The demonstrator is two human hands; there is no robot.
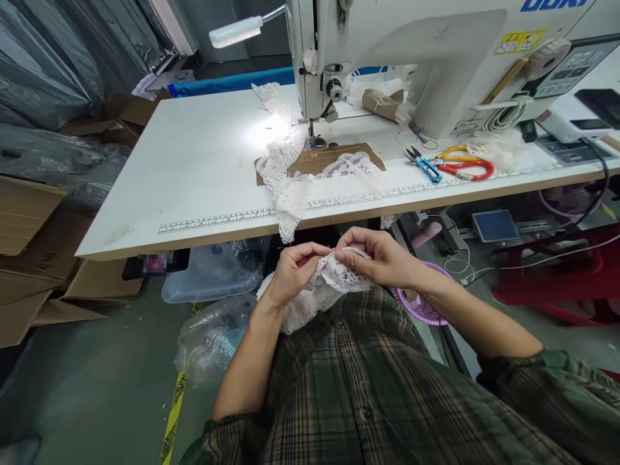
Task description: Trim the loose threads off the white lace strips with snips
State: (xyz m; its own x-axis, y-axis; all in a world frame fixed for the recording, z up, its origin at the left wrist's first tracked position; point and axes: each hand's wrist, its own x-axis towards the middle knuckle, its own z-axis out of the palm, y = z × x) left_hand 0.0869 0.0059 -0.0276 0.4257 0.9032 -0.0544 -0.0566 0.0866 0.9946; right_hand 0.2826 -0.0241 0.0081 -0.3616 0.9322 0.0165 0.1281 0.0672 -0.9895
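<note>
White lace fabric (334, 278) is bunched between my two hands, in front of my shirt and just below the table's front edge. My left hand (296, 274) pinches its left part. Thumb and fingers of my right hand (372, 257) are closed on its upper right edge. On the table, another stretch of white lace trim (290, 187) lies over a brown card template (314, 165) and hangs over the front edge. The sewing machine's needle area (314, 139) stands just behind that template.
Blue thread snips (423, 165) and red-and-yellow-handled scissors (467, 168) lie right of the template on the white sewing table (194, 161). A lamp (237, 32) juts out at the upper left. Cardboard boxes (43, 258) stand left; a purple basket (426, 310) sits below right.
</note>
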